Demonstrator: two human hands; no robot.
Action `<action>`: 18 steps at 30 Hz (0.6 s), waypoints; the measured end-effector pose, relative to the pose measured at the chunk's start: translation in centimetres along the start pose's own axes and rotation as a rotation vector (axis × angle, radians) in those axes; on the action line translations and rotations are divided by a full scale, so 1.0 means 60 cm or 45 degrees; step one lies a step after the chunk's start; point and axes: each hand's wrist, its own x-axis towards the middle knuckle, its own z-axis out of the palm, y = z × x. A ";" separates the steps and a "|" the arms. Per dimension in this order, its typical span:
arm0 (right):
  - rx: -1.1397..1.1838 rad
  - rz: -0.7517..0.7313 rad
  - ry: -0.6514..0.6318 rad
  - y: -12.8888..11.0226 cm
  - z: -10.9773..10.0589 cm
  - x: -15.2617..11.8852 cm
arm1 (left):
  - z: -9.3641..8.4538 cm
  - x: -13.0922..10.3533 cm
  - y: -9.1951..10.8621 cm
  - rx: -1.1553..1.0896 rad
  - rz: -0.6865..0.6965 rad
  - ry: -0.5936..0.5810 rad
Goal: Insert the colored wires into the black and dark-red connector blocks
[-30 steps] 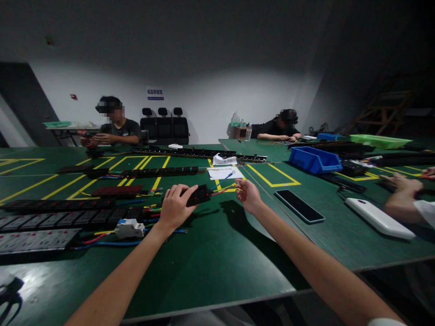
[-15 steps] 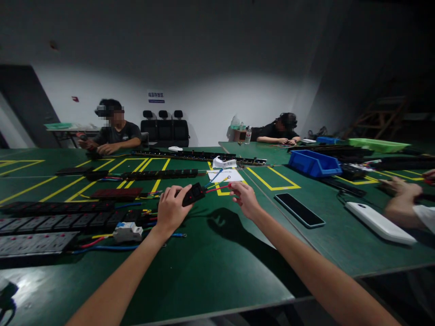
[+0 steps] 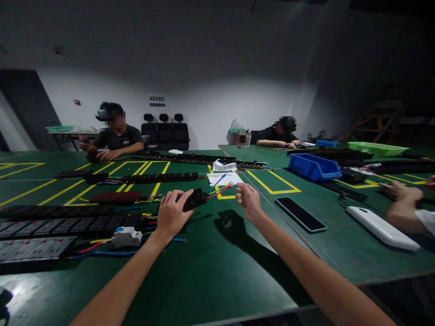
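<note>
My left hand [image 3: 175, 210] is closed around a small black socket module [image 3: 195, 200], held above the table. Blue, yellow and red wires [image 3: 219, 192] stick out from its right end, tipped with ring terminals. Just right of those tips is my right hand [image 3: 248, 200], its fingers loosely curled and a small gap between them and the terminals. Nothing shows in it. Left of my left hand lie long black socket strips [image 3: 37, 246] and a white circuit breaker [image 3: 126, 237] with wires attached.
A phone [image 3: 301, 214] and a white power bank [image 3: 382, 227] lie to the right. Beyond them stands a blue bin [image 3: 314, 166]. A white paper [image 3: 224, 179] lies ahead. Another person's hand [image 3: 404, 194] rests at far right; two people sit across the table.
My right hand has let go of the red wire and drawn slightly to the right. The socket module stays in my left hand, and the view has shifted a little.
</note>
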 end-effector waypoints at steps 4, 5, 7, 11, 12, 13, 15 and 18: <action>-0.087 -0.027 -0.105 0.003 0.003 -0.003 | 0.000 0.000 0.000 -0.007 0.041 -0.009; -0.112 -0.048 -0.110 0.004 0.003 -0.003 | 0.000 0.000 0.001 -0.006 0.047 -0.012; -0.153 -0.079 -0.095 0.005 0.004 -0.004 | -0.001 0.000 0.003 0.001 0.037 -0.011; -0.182 -0.100 -0.091 0.007 0.002 -0.006 | -0.001 0.001 0.002 0.015 -0.037 0.047; -0.182 -0.103 -0.109 0.007 0.003 -0.007 | -0.001 0.001 0.001 0.016 -0.055 0.067; -0.184 -0.102 -0.131 0.008 0.003 -0.009 | 0.000 0.002 -0.001 0.017 -0.073 0.087; -0.185 -0.089 -0.172 0.008 0.005 -0.012 | 0.001 0.002 -0.004 0.019 -0.106 0.119; -0.167 -0.084 -0.187 0.008 0.008 -0.014 | 0.002 0.003 -0.007 0.009 -0.108 0.123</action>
